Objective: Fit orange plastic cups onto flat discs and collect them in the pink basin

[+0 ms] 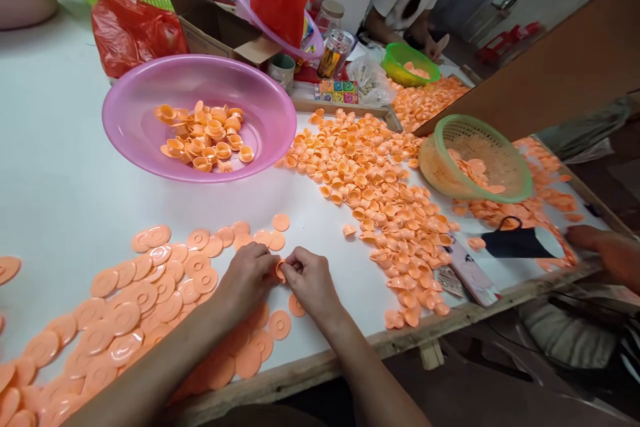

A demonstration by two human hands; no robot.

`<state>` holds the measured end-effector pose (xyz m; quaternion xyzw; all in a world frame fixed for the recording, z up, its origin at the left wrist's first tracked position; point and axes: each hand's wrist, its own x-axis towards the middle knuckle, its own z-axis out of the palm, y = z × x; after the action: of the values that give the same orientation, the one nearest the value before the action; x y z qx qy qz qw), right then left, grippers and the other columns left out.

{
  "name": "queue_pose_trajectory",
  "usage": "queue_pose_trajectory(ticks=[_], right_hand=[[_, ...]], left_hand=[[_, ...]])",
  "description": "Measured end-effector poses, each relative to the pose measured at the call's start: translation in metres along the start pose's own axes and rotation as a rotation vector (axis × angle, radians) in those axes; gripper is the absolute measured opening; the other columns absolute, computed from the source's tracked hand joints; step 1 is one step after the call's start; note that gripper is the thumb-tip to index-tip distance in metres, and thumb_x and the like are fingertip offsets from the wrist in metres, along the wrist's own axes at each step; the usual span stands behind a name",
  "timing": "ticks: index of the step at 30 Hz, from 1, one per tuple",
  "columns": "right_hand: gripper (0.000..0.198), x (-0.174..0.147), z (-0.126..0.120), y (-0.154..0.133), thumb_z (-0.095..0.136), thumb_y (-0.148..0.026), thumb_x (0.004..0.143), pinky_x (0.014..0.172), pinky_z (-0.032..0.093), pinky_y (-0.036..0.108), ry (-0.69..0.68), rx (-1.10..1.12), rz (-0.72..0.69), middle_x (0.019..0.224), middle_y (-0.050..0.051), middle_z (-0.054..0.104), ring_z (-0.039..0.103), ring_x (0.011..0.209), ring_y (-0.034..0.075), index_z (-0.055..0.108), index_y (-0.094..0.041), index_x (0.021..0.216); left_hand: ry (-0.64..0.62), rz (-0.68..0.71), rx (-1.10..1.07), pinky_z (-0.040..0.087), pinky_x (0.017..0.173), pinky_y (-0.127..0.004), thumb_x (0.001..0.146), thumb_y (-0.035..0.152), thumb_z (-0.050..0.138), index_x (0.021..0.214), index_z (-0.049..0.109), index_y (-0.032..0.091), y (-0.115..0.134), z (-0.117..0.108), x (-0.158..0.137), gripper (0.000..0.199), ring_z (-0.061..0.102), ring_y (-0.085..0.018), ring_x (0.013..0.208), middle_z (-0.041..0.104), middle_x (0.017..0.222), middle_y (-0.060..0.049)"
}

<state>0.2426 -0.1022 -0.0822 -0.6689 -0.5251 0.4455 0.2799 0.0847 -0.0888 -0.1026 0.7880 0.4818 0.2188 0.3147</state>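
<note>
My left hand (251,279) and my right hand (309,280) meet over the near edge of the white table. Between their fingertips is a small orange toy cup (281,271), pinched from both sides; my fingers cover much of it. Whether a saucer is held with it, I cannot tell. Flat orange toy saucers (125,318) lie spread under and left of my left arm. To the right of my right hand is a large heap of loose orange toy cups (370,173). A pink basin (125,117) beyond my hands holds several cups that appear joined to saucers.
A green basket (440,160) with orange pieces stands at the right. A phone (473,271) and a black mask (517,242) lie near the front edge. Behind the basin are a red plastic bag (137,33) and a cardboard box (210,27). Another person's hand (607,250) is at far right.
</note>
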Motion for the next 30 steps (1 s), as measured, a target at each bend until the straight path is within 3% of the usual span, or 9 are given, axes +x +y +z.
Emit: queue_pose_trajectory(ticks=[6,10,16,20,22,24,26,28,30], right_hand=[[0.015,0.0,-0.001,-0.002,0.052,-0.015,0.075,0.052,0.038,0.022,-0.012,-0.102,-0.065,0.055,-0.004,0.055,0.051,0.052,0.012,0.05,-0.021,0.062],[0.019,-0.003,0.002,-0.001,0.049,-0.014,0.078,0.052,0.035,0.022,0.005,-0.188,-0.112,0.057,-0.004,0.054,0.048,0.053,0.012,0.043,-0.022,0.062],[0.021,-0.011,0.023,0.001,0.048,-0.016,0.083,0.055,0.037,0.024,0.15,-0.249,-0.181,0.06,-0.002,0.055,0.048,0.054,0.013,0.043,-0.022,0.064],[0.018,-0.002,0.001,0.001,0.051,-0.016,0.082,0.058,0.044,0.024,0.012,-0.136,-0.201,0.063,0.0,0.062,0.058,0.059,0.015,0.059,-0.02,0.067],[0.019,0.008,-0.029,0.004,0.051,-0.016,0.082,0.065,0.049,0.027,0.044,-0.159,-0.276,0.073,0.003,0.067,0.063,0.068,0.017,0.069,-0.02,0.078],[0.027,0.021,-0.063,0.013,0.049,-0.013,0.08,0.074,0.051,0.032,0.323,-0.288,-0.342,0.086,0.008,0.068,0.064,0.081,0.022,0.073,-0.018,0.091],[0.034,0.036,-0.089,0.025,0.049,-0.01,0.076,0.081,0.049,0.039,0.473,-0.472,-0.334,0.095,0.012,0.066,0.062,0.091,0.026,0.075,-0.018,0.095],[0.031,0.044,-0.102,0.034,0.049,-0.01,0.075,0.081,0.049,0.041,0.473,-0.536,-0.289,0.088,0.013,0.067,0.062,0.088,0.028,0.076,-0.017,0.086],[0.027,0.039,-0.102,0.037,0.05,-0.013,0.076,0.079,0.05,0.039,0.435,-0.464,-0.244,0.082,0.01,0.069,0.064,0.082,0.026,0.076,-0.018,0.082]], left_hand=[[-0.152,-0.247,-0.276,0.038,0.06,-0.025,0.076,0.019,0.058,0.07,0.065,0.018,0.013,-0.018,0.01,0.01,0.054,-0.014,0.067,0.06,0.07,-0.001],[-0.104,-0.452,-0.394,0.036,0.056,-0.024,0.073,0.019,0.054,0.061,0.054,0.018,0.019,-0.014,0.015,0.012,0.051,-0.012,0.059,0.058,0.061,0.002],[-0.031,-0.415,-0.397,0.034,0.054,-0.023,0.078,0.028,0.053,0.062,0.049,0.019,0.011,0.001,0.002,0.019,0.046,-0.012,0.058,0.052,0.059,0.004],[-0.005,-0.356,-0.318,0.033,0.051,-0.023,0.079,0.026,0.052,0.063,0.051,0.019,0.016,-0.003,-0.003,0.017,0.047,-0.011,0.055,0.054,0.057,0.004],[0.083,-0.315,-0.282,0.033,0.05,-0.023,0.079,0.025,0.051,0.063,0.053,0.019,0.02,-0.022,0.003,0.017,0.047,-0.011,0.051,0.052,0.053,0.005],[0.283,-0.28,-0.222,0.036,0.05,-0.023,0.08,0.026,0.053,0.063,0.056,0.02,0.025,-0.057,0.019,0.018,0.048,-0.01,0.05,0.051,0.051,0.006],[0.534,-0.262,-0.132,0.04,0.053,-0.023,0.08,0.027,0.057,0.065,0.059,0.02,0.028,-0.105,0.04,0.016,0.051,-0.01,0.052,0.054,0.055,0.005],[0.7,-0.262,-0.058,0.044,0.057,-0.025,0.079,0.028,0.061,0.074,0.065,0.019,0.028,-0.148,0.061,0.011,0.056,-0.011,0.056,0.061,0.062,0.003],[0.753,-0.242,-0.019,0.046,0.061,-0.026,0.078,0.033,0.066,0.092,0.07,0.02,0.026,-0.171,0.071,0.019,0.057,-0.012,0.059,0.064,0.068,0.002]])
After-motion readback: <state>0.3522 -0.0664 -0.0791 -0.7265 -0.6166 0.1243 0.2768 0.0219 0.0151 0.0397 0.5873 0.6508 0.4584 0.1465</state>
